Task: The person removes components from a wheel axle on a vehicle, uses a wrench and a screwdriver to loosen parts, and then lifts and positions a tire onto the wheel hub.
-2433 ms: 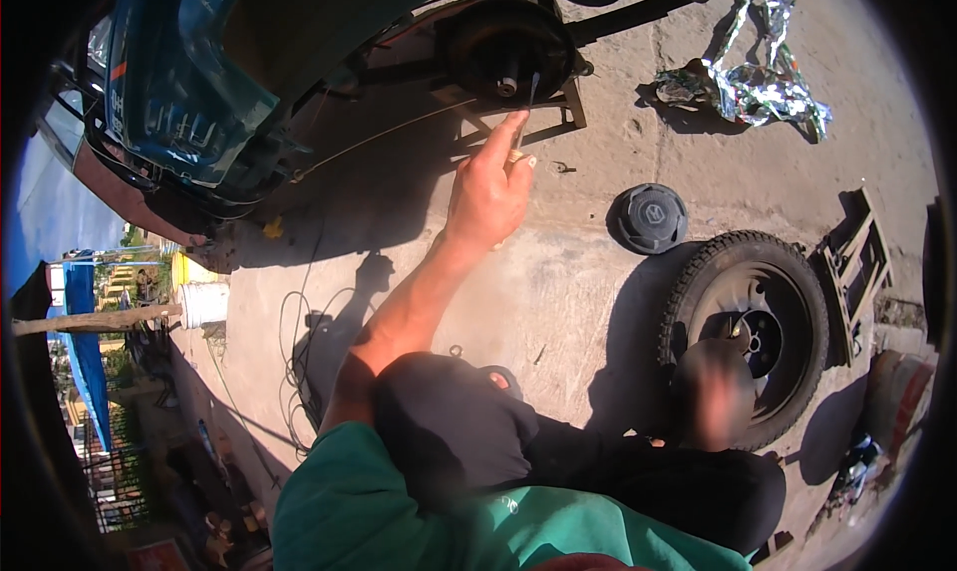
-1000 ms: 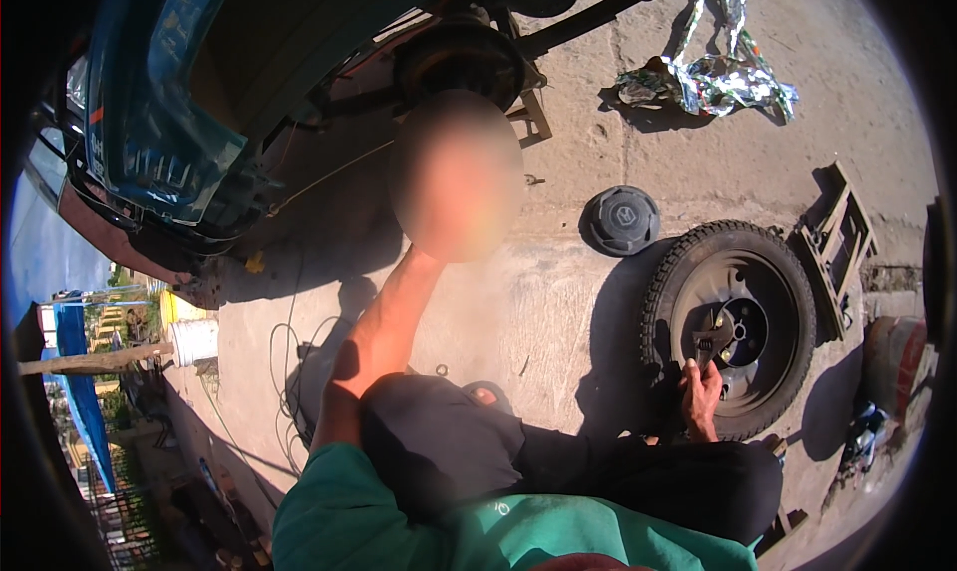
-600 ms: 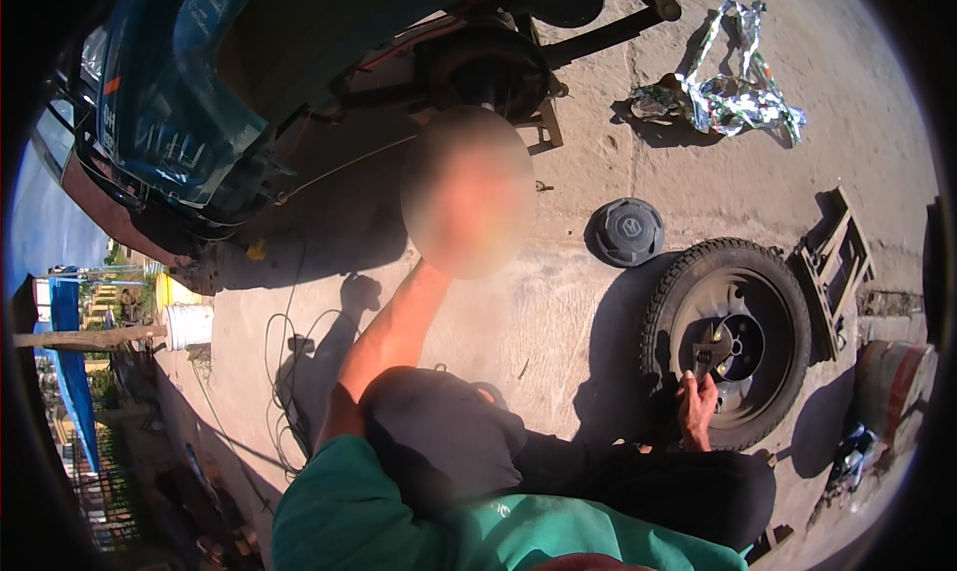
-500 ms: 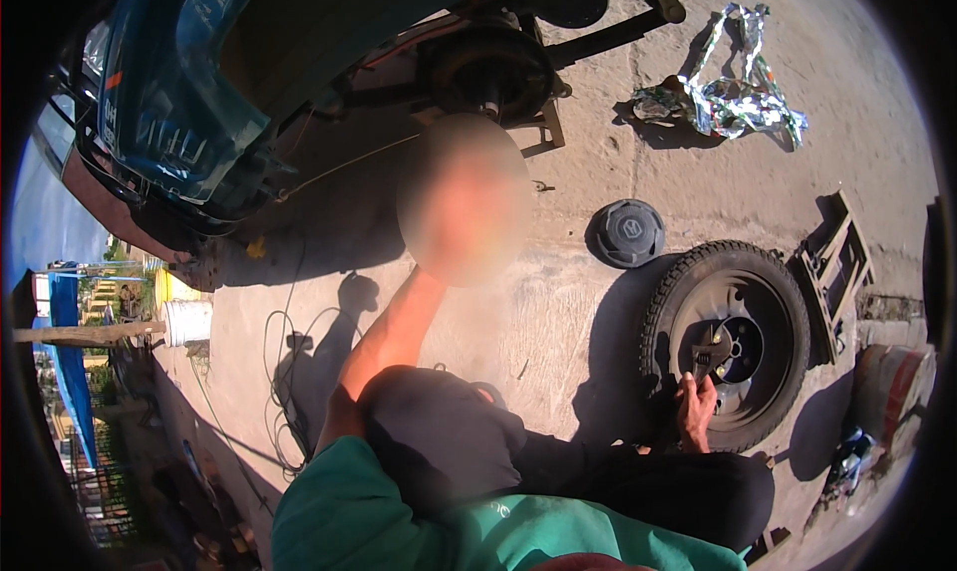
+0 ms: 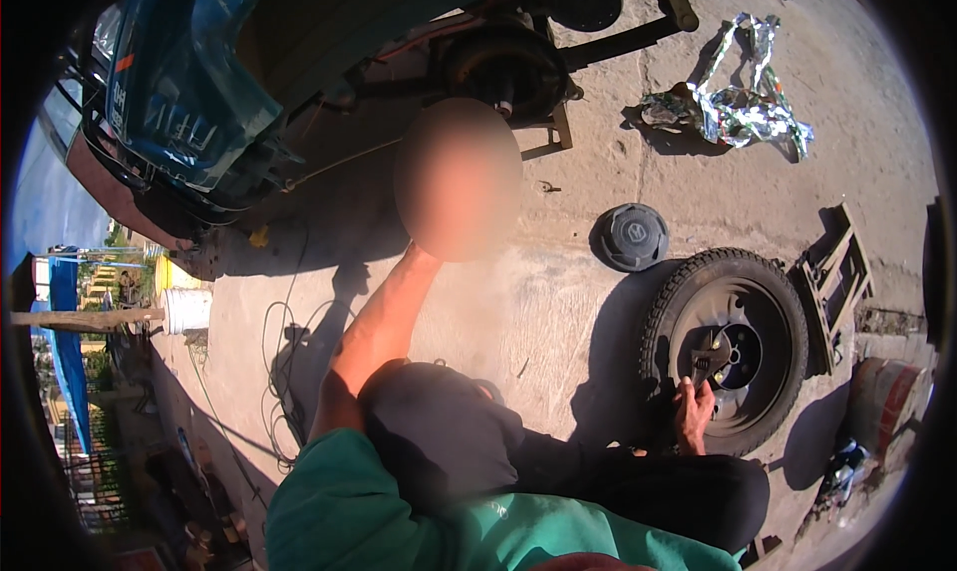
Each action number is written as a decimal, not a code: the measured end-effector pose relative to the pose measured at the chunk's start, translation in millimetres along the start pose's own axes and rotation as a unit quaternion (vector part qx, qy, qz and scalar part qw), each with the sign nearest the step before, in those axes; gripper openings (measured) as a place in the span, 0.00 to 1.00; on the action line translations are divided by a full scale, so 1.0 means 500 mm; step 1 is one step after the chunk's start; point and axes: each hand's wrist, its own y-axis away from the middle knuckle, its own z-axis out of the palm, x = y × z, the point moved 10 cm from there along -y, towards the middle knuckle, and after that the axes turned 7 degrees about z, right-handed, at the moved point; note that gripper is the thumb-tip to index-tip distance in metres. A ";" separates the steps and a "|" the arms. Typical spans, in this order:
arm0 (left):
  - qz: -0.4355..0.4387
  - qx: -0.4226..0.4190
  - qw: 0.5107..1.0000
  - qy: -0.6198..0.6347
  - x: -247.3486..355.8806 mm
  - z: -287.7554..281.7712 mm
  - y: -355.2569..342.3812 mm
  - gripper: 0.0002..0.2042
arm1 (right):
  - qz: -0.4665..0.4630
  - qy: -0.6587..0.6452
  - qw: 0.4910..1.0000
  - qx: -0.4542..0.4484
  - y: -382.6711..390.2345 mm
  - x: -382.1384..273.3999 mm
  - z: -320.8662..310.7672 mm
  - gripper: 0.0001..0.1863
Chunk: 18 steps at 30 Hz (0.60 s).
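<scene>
My left hand [image 5: 461,177] is stretched forward below the vehicle's dark wheel hub [image 5: 503,78]. A round blur covers it, so its fingers and anything in them are hidden. At the right, my right hand [image 5: 695,412] is closed around the handle of an adjustable wrench [image 5: 709,360]. The wrench's jaw end lies over the middle of a wheel [image 5: 743,412], a dark rim with a black knobby tyre lying flat on the ground. Just left of this wheel sits a round dark grey hub cap [image 5: 634,237].
The blue-green vehicle body [image 5: 174,123] overhangs the upper left. Crumpled shiny foil [image 5: 743,113] lies at the upper right, and a wooden frame [image 5: 837,287] leans by the tyre. A cable [image 5: 284,372] loops over the left ground; a sack [image 5: 887,402] stands at far right.
The view has shifted slightly. My left arm remains stretched forward under the blur, and my right hand still grips the wrench at the wheel.
</scene>
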 end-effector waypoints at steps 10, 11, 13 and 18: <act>0.064 -0.010 0.995 -0.074 0.005 -0.005 -0.021 0.18 | -0.004 -0.016 1.000 -0.002 -0.002 0.014 -0.004 0.12; 0.076 -0.007 0.992 -0.099 -0.039 -0.013 -0.027 0.19 | 0.006 -0.015 1.000 0.001 -0.006 0.018 -0.013 0.11; 0.055 0.001 0.987 -0.154 -0.102 -0.034 -0.021 0.19 | 0.012 0.013 1.000 0.008 -0.006 0.023 -0.028 0.11; -0.042 0.004 0.997 -0.059 -0.025 -0.075 0.071 0.21 | 0.021 0.061 0.998 -0.013 -0.014 0.022 0.021 0.13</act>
